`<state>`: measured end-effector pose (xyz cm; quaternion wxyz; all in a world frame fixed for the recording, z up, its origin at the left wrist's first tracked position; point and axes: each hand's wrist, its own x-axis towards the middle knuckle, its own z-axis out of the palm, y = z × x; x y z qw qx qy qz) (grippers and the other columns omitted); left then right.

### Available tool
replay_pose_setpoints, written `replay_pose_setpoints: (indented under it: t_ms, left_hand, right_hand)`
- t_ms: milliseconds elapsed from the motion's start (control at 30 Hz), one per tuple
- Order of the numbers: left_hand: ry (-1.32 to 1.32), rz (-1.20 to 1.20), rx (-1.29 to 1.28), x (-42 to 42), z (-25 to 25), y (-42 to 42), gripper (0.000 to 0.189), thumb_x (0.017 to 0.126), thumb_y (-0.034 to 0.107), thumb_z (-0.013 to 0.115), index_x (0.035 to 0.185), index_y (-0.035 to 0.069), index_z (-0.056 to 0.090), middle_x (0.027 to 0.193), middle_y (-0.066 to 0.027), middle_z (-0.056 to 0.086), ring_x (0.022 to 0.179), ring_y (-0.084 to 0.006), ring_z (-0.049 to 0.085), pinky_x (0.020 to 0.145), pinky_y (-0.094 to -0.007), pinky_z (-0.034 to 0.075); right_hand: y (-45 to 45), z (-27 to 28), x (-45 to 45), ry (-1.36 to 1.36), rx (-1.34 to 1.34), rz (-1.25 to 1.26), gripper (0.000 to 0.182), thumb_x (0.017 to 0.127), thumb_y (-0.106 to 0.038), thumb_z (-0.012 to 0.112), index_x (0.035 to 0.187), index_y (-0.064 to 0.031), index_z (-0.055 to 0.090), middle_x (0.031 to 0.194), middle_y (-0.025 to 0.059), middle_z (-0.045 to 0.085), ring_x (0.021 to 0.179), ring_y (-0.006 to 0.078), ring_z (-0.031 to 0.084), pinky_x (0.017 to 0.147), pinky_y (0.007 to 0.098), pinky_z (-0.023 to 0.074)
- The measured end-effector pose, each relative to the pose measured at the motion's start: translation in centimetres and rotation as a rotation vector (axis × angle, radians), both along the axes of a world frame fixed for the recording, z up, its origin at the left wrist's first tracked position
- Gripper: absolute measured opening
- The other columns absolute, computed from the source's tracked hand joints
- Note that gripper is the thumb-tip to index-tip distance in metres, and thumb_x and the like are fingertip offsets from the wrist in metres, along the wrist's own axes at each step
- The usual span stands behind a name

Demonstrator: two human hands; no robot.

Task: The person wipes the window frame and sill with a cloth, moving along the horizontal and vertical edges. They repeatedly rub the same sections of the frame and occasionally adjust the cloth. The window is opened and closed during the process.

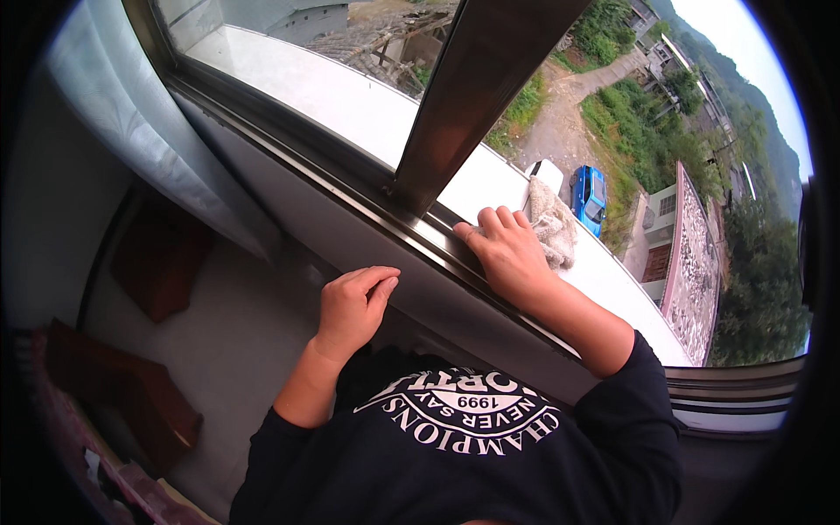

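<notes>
My right hand (508, 252) grips a beige, dirt-marked cloth (552, 223) over the window's metal track (438, 237). Part of the cloth hangs out past the fingers above the white outer ledge (479, 180); the rest is hidden under the hand. Close beside the fingers rises the dark metal upright (453, 125) of a sliding window sash. My left hand (354, 305) is held in the air on the room side, below the inner sill (315, 190). Its fingers are curled with the thumb near the forefinger, and nothing shows in it.
A pale satin curtain (131, 118) hangs at the left. Brown wooden furniture (125, 394) stands on the grey floor (256, 341) below. To the right the window is open onto a drop, with a blue car (589, 197) and a low building (682, 262) far beneath.
</notes>
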<state>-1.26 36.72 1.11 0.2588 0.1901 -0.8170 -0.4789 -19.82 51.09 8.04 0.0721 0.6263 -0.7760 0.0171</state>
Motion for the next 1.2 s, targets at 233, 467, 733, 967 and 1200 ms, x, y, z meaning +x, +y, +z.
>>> replay_pose_setpoints:
  t_ms: [233,467,733,967,1200]
  left_hand:
    - [-0.032,-0.025,0.044,-0.5,-0.1,0.2,0.010,0.084,0.010,0.065,0.091,0.005,0.069,0.081,-0.0101,0.068,0.068,-0.0243,0.065,0.062,-0.0300,0.050]
    - [-0.023,-0.089,0.057,-1.8,-0.4,0.1,0.011,0.083,0.009,0.066,0.093,0.005,0.070,0.083,-0.0105,0.069,0.069,-0.0234,0.065,0.062,-0.0292,0.051]
    - [0.007,-0.192,0.045,-2.7,0.7,1.5,0.012,0.086,0.003,0.064,0.096,0.000,0.069,0.078,-0.0084,0.067,0.067,-0.0117,0.063,0.060,-0.0219,0.048]
    - [-0.011,-0.217,0.069,-3.4,0.7,1.6,0.011,0.083,0.005,0.066,0.093,0.002,0.069,0.080,-0.0098,0.068,0.067,-0.0185,0.064,0.060,-0.0264,0.049]
    - [-0.011,-0.289,0.073,-4.4,0.6,2.4,0.010,0.081,0.005,0.068,0.091,0.003,0.070,0.078,-0.0100,0.068,0.065,-0.0215,0.064,0.060,-0.0281,0.049]
  right_hand:
    - [-0.7,-0.7,-0.7,0.027,-0.027,0.044,0.028,0.076,-0.008,0.055,0.103,-0.0092,0.062,0.087,0.0078,0.050,0.087,0.0244,0.050,0.077,0.0345,0.0404]
    - [4.8,1.6,-2.2,0.017,0.242,0.029,0.029,0.078,-0.016,0.059,0.107,-0.0145,0.063,0.087,0.0060,0.052,0.090,0.0227,0.051,0.077,0.0340,0.0382]
    - [11.9,3.8,-2.1,0.007,0.436,-0.107,0.053,0.073,-0.023,0.072,0.124,-0.0298,0.057,0.107,0.0108,0.052,0.104,0.0256,0.050,0.087,0.0416,0.0380]
    - [16.8,4.5,-0.4,-0.137,0.513,-0.380,0.055,0.075,0.002,0.054,0.123,-0.0255,0.058,0.107,0.0137,0.051,0.102,0.0307,0.048,0.083,0.0391,0.0429]
    - [23.0,2.2,-0.3,0.043,0.476,-0.375,0.012,0.074,-0.008,0.059,0.085,-0.0076,0.065,0.089,0.0101,0.053,0.093,0.0264,0.052,0.078,0.0341,0.0448]
